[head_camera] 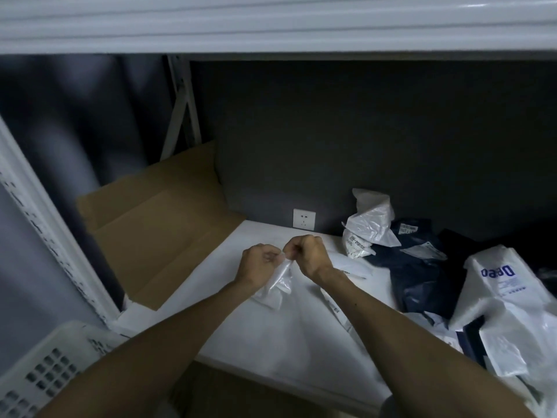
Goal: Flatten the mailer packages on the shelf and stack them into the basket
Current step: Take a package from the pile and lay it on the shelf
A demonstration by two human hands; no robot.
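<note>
Over the white shelf point(271, 342), my left hand point(258, 263) and my right hand point(307, 254) pinch the top edge of a small crumpled white mailer point(278, 286) between them. It hangs down from my fingers and its lower end touches the shelf. More mailers lie in a pile on the right: a crumpled white one point(369, 224) by the back wall, dark blue ones point(422, 267) in the middle, and a large white one with blue lettering point(506, 300) at the right edge. The white perforated basket point(45, 366) sits at the lower left, below shelf level.
A flattened brown cardboard sheet point(156, 230) leans at the shelf's back left corner. A wall socket point(304, 219) is on the dark back wall. A white shelf upright point(51, 221) runs down the left side, and the shelf above point(271, 22) overhangs.
</note>
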